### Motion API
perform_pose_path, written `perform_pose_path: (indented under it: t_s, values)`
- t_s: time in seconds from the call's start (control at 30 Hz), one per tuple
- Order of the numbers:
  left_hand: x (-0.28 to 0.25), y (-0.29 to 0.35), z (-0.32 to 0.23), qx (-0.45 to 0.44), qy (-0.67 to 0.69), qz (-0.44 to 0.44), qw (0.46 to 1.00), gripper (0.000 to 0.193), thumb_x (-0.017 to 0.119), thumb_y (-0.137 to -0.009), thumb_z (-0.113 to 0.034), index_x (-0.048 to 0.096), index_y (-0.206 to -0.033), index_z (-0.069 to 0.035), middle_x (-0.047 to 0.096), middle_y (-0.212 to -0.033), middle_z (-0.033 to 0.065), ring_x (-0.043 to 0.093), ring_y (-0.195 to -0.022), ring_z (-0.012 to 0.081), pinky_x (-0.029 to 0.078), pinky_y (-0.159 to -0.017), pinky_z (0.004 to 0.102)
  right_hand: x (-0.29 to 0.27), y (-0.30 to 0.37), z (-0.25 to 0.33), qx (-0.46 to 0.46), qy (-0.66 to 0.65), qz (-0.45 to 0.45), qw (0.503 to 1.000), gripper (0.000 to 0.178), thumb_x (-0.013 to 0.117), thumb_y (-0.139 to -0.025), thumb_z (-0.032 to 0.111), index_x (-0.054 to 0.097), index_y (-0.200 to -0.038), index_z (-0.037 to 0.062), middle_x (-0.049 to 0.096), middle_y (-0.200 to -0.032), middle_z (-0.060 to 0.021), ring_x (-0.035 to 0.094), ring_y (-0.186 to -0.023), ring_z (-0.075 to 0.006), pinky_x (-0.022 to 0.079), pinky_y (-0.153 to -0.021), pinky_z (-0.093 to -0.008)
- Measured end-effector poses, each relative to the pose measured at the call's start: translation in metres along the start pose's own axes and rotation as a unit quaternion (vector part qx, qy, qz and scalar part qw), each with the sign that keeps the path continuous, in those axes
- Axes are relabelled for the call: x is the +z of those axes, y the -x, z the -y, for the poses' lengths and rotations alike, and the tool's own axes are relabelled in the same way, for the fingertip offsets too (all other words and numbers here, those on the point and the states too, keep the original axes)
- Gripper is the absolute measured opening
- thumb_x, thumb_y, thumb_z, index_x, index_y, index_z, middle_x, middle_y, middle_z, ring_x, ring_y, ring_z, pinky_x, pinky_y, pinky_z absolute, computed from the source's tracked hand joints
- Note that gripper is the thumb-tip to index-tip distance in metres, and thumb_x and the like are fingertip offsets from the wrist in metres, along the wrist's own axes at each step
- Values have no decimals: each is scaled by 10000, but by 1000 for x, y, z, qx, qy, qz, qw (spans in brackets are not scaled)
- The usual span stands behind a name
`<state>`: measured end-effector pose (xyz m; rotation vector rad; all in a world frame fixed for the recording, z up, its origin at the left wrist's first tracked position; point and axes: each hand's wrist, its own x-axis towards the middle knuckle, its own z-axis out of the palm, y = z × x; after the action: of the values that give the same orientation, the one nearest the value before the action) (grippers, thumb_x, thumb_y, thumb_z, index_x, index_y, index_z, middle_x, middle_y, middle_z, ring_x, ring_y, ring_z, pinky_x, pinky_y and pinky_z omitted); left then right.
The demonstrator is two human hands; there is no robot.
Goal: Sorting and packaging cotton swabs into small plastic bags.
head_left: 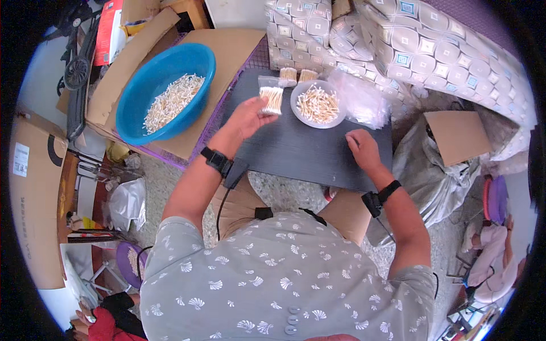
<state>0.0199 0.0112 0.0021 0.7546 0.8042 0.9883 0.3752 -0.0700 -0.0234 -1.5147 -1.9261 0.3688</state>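
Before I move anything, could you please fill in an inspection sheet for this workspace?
Surface: dark tabletop, items along its far side.
Job's things: clear bag of cotton swabs; white bowl of loose swabs; two swab packs beyond; blue basin of swabs at left.
Clutter: clear plastic heaped right of the bowl.
Hands: left hand grips the bag; right hand loosely curled, no item visible.
Cables: dark cable below the left wrist.
Surroundings: patterned upholstery; another person far right.

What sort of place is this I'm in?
Probably a home room doubling as a small workspace: a patterned sofa stands beyond the dark table, and loose cotton swabs lie in a white bowl and a blue basin.
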Motion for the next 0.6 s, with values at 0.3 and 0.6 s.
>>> perform_pose_path:
  t_s: [0.3,0.6]
  values:
    - [-47,-94,-28,9,-86,-73,994,293,518,-925,-113,495,-1177,36,588,-1130,145,603,-1012,273,533,-875,416,7,-9,-37,-111,143,62,982,459,628,-803,183,522,-1230,52,458,-1345,-156,401,-1274,-340,309,-1070,-439]
    - [-61,-145,-29,-34,-158,-136,977,261,593,-892,-188,552,-1112,-54,629,-1026,77,623,-886,214,541,-764,343,4,-11,-34,-81,139,66,985,481,644,-782,152,518,-1238,62,455,-1353,-133,384,-1294,-310,288,-1081,-438]
